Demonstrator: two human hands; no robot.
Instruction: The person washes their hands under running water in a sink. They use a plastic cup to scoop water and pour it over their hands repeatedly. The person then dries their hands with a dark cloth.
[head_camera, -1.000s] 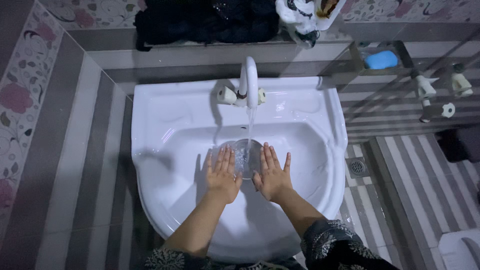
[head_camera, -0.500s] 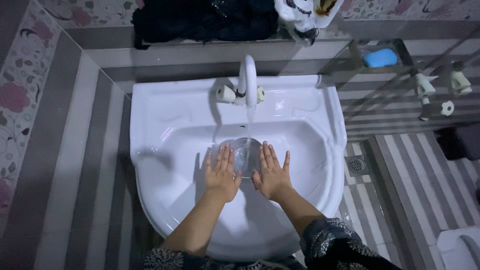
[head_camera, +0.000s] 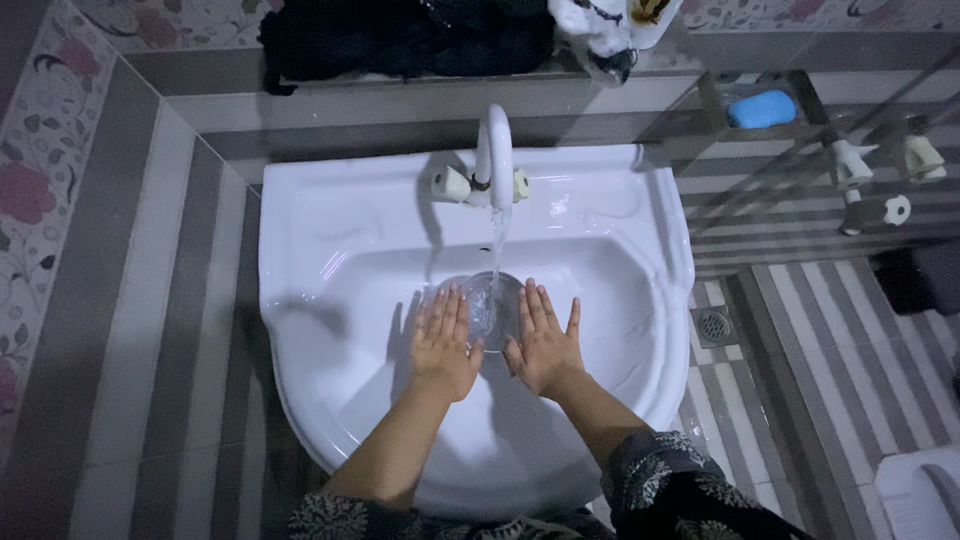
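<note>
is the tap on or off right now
On. A stream of water falls from the white tap into the sink, landing between the open left hand and right hand.

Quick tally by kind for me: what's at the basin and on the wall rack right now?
Hands: 2, left hand and right hand, flat and open over the drain
White sink: 1
White faucet, running: 1
Faucet knobs: 2, one and another
Blue soap bar on the rack: 1
Total: 7
</note>
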